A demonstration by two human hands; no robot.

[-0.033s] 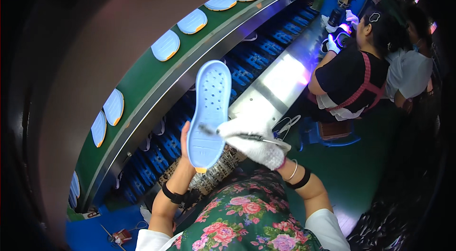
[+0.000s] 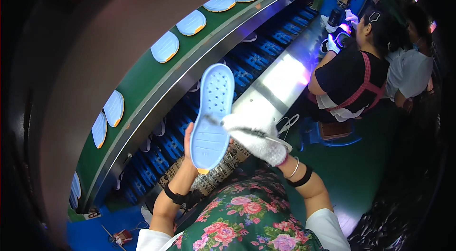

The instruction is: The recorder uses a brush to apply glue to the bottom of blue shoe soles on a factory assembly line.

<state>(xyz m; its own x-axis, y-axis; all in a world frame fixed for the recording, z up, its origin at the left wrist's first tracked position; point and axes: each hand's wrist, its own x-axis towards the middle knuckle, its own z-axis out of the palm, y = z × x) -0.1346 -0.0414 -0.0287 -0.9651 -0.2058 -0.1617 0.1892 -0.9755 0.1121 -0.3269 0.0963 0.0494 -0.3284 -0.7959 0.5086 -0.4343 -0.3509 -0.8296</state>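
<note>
My bare left hand (image 2: 188, 142) grips a light-blue shoe sole (image 2: 209, 144) from below, thumb along its left edge and fingertips showing at the right edge. The sole is tilted, with its dimpled end up and an orange tab at the lower end. In a white knitted glove, my right hand (image 2: 254, 139) is closed around a thin brush (image 2: 256, 132). Its dark, motion-smeared tip lies over the sole's middle; whether it touches cannot be made out.
Pairs of blue soles (image 2: 191, 23) lie on a green conveyor belt (image 2: 137, 68) curving along the left. Below runs a rack of blue holders (image 2: 259, 58) with shoes. A metal ledge (image 2: 270, 94) extends toward a co-worker (image 2: 354, 77) seated at right. A blue stool (image 2: 332, 132) stands behind.
The sole has shifted slightly down and to the right with my left hand. The brush tip sits a little higher along the sole, and my right hand has moved slightly upward.
</note>
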